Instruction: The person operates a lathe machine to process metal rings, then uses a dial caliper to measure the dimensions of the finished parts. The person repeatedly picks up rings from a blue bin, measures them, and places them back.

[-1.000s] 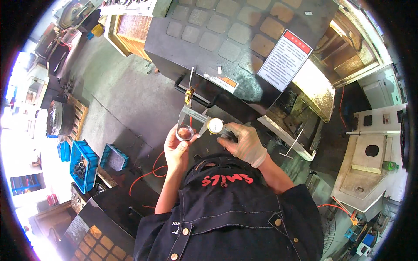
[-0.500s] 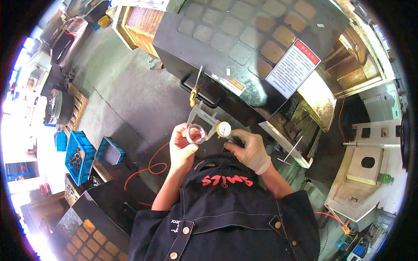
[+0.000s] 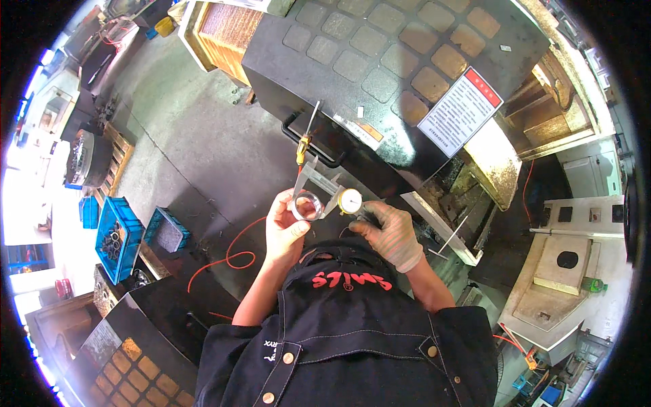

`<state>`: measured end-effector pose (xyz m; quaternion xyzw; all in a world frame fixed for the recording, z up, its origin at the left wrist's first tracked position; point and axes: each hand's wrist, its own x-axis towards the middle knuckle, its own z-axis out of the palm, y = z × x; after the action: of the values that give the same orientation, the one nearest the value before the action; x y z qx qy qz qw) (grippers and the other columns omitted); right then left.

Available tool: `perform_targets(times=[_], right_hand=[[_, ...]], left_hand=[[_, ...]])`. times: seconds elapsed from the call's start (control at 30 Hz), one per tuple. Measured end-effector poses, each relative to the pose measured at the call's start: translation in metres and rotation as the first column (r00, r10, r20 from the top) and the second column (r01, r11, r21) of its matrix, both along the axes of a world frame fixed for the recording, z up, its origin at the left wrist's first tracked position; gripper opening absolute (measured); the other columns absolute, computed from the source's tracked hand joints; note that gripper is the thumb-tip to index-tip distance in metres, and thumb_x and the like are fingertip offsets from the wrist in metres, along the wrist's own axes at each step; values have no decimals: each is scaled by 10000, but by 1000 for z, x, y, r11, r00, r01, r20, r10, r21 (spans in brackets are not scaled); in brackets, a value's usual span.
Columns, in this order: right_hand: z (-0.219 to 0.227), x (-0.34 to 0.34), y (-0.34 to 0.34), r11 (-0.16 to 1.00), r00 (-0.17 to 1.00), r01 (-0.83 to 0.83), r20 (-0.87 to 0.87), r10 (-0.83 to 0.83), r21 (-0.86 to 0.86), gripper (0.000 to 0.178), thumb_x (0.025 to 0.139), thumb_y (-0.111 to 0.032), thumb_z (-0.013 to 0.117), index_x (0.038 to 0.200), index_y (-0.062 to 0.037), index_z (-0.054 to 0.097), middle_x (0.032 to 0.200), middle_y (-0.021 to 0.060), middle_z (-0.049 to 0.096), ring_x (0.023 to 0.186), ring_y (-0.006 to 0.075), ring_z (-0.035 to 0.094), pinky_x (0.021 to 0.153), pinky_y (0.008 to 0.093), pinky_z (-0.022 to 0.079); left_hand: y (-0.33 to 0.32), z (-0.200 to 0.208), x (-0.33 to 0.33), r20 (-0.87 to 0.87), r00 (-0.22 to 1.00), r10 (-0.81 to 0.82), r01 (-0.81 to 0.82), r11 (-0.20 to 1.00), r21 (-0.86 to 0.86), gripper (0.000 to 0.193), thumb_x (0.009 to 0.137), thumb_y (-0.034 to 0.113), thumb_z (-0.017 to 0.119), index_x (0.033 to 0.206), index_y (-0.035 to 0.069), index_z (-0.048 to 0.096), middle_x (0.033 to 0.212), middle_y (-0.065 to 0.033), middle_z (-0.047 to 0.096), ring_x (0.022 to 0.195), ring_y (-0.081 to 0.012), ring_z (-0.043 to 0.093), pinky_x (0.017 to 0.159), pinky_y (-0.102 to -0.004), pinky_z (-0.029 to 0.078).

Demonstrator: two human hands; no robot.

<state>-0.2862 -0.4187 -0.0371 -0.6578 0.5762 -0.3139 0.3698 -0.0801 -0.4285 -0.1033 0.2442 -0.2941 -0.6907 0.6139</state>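
Observation:
In front of my chest, my left hand (image 3: 286,227) grips a shiny metal ring (image 3: 308,206) between thumb and fingers. My right hand (image 3: 390,234), in a pale glove, is closed around the end of a dial caliper (image 3: 319,179). The caliper's round dial (image 3: 350,201) faces up just left of the gloved fingers. Its jaws reach across to the ring, one at the ring's left side and one at its right. Whether both jaws touch the metal is too small to tell.
A dark machine cover (image 3: 285,78) with a handle stands ahead, and a yellow air gun (image 3: 303,148) hangs there. Blue crates (image 3: 116,241) holding metal rings sit at left. An orange hose (image 3: 227,261) curls over the floor. A pale machine cabinet (image 3: 563,271) is at right.
Both hands keep the ring and caliper in nearly the same pose. The surroundings have shifted slightly in the picture as my head moved.

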Motion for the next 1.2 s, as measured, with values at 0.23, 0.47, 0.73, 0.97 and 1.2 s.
perform_targets(times=[0.23,0.47,0.73,0.97,1.2], right_hand=[[-5,0,-2,998,999,-33,-17,32,-56,336,709,-238,765,919,-19,621,816,174,629,727,300,632,639,338,489],[-6,-1,-4,998,997,-6,-71,1,-68,350,699,-268,770,887,-15,620,771,169,615,669,300,612,602,341,478],[-8,-3,-5,997,998,2,-66,-7,-77,348,691,-262,773,876,-12,617,779,173,618,690,319,614,607,344,482],[-8,-5,-7,994,998,12,-57,-18,-108,330,686,-239,775,861,-9,615,790,175,625,720,333,619,619,349,485],[-1,-6,-6,994,997,20,-73,-28,-109,323,682,-238,776,851,-16,615,783,165,627,715,329,619,611,351,482]], left_hand=[[1,-1,3,-4,1000,-12,12,1000,21,631,666,196,816,1181,71,473,1105,-64,590,1051,-205,556,900,-347,451],[-1,1,1,-1,1000,-5,5,1000,-3,624,667,177,814,1181,64,480,1086,-67,594,1033,-197,559,891,-339,446],[-2,1,-1,25,1000,1,0,1000,-7,627,671,173,810,1186,55,474,1083,-69,594,1030,-200,558,898,-349,437],[-4,5,-6,-17,1000,23,-23,1000,-7,620,667,146,813,1179,36,480,1058,-92,594,995,-205,585,894,-351,466],[-5,5,-8,-28,1000,14,-14,1000,-6,627,664,148,815,1181,37,476,1046,-87,592,985,-197,584,886,-342,472]])
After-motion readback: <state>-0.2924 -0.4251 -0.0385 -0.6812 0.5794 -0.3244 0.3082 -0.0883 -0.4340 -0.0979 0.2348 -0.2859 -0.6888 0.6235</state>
